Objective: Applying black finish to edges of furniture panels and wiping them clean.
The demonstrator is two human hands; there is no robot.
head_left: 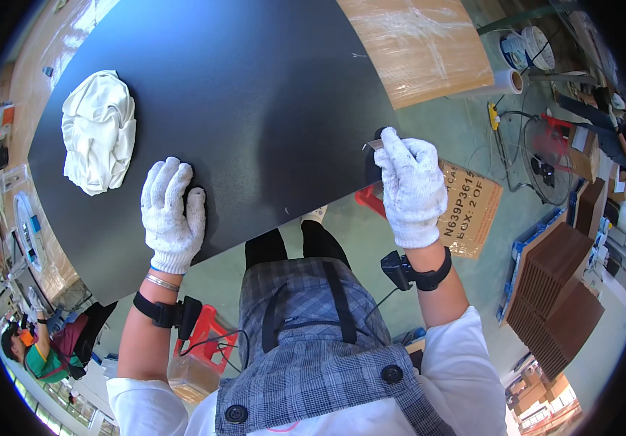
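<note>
A large dark, smooth panel (233, 109) lies in front of me. My left hand (171, 211), in a white knitted glove, rests flat on it near its front edge, fingers stretched out and holding nothing. My right hand (409, 185), in the same kind of glove, is at the panel's right corner with its fingers closed in a pinch. From the fingertips sticks out a small thin blade-like piece (375, 145); its kind cannot be told. A crumpled white cloth (99, 132) lies on the panel beyond my left hand.
Film-wrapped cardboard (418, 47) adjoins the panel at the far right. A carton (473, 211) and a standing fan (547, 160) are on the floor at right, near stacked brown slats (556, 291). A red stool (211, 338) stands by my left side. Another person (48, 345) is at lower left.
</note>
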